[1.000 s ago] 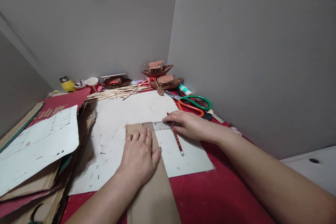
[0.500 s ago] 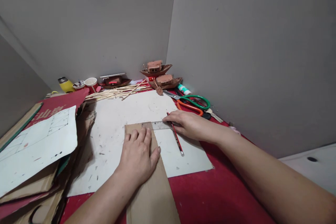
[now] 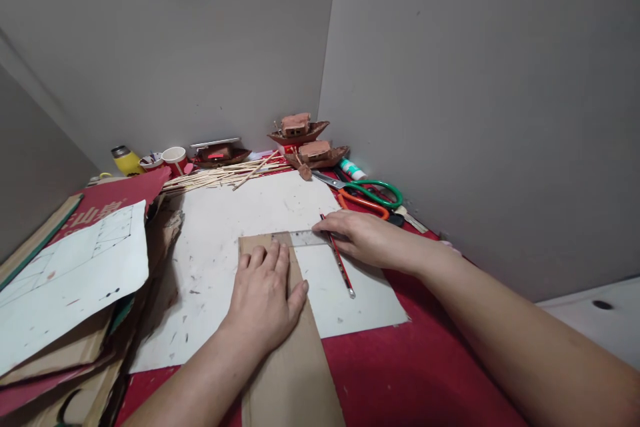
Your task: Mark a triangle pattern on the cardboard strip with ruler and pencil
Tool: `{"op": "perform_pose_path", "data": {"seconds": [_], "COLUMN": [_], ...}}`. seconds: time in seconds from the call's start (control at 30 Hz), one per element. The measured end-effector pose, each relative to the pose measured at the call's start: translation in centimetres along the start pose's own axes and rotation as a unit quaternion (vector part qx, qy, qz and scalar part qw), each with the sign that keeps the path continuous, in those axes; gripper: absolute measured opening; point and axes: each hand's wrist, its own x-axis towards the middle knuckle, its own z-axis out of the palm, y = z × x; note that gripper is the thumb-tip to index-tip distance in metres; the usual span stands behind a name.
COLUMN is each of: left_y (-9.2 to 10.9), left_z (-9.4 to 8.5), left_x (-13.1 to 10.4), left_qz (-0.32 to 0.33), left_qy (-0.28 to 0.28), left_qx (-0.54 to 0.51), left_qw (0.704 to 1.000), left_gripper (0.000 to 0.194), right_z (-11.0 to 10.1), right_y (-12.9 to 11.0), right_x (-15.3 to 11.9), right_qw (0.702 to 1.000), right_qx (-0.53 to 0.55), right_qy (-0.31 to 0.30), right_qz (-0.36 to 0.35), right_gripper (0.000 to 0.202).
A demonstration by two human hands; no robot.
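Note:
My left hand (image 3: 265, 293) lies flat, fingers apart, on a long brown cardboard strip (image 3: 295, 373). Its fingertips reach the lower edge of a clear ruler (image 3: 305, 238), which crosses the strip near its far end. At the ruler's right part, my right hand (image 3: 360, 238) has its fingers together over it. A red and black pencil (image 3: 343, 268) slants beneath those fingers, its white-tipped end pointing toward me. Strip and ruler rest partly on a white board (image 3: 210, 267) marked with dark scraps.
Model boats (image 3: 320, 155), thin sticks (image 3: 215, 177), cups (image 3: 175, 160) and a yellow bottle (image 3: 127, 161) line the back. Scissors with green and orange handles (image 3: 383, 192) lie at the right. Cardboard pieces with a drawn sheet (image 3: 75, 280) are piled left on the red surface (image 3: 400, 373).
The pencil's near end has swung slightly to the right. Both hands keep nearly the same places, and the view has shifted very little.

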Motion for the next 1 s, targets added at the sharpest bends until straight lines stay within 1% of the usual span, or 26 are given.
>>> {"op": "perform_pose_path", "data": {"seconds": [0.17, 0.4, 0.67, 0.83, 0.9, 1.0], "left_y": [0.02, 0.03, 0.17, 0.26, 0.28, 0.27], "left_z": [-0.03, 0.07, -0.03, 0.03, 0.03, 0.03], "left_x": [-0.05, -0.01, 0.01, 0.04, 0.04, 0.01], "left_qz": [0.002, 0.009, 0.010, 0.011, 0.012, 0.010], "left_qy": [-0.009, -0.006, -0.016, -0.008, -0.006, -0.003], "left_qx": [-0.011, -0.007, -0.003, 0.001, -0.001, -0.007], "left_qw": [1.000, 1.000, 1.000, 1.000, 1.000, 1.000], "left_gripper": [0.065, 0.063, 0.064, 0.066, 0.067, 0.067], "right_z": [-0.18, -0.09, -0.09, 0.09, 0.17, -0.09], "right_y": [-0.43, -0.37, -0.58, -0.13, 0.08, -0.45], "right_x": [-0.07, -0.12, -0.02, -0.07, -0.10, 0.08], "right_qw": [1.000, 1.000, 0.999, 1.000, 1.000, 0.996], "right_qx": [-0.012, -0.019, -0.027, -0.022, -0.007, 0.075], "right_qy": [-0.008, -0.005, -0.013, -0.010, 0.000, 0.051], "right_qz": [0.012, 0.009, 0.018, 0.019, 0.017, 0.017], "right_gripper": [0.032, 0.032, 0.035, 0.035, 0.035, 0.036]}}
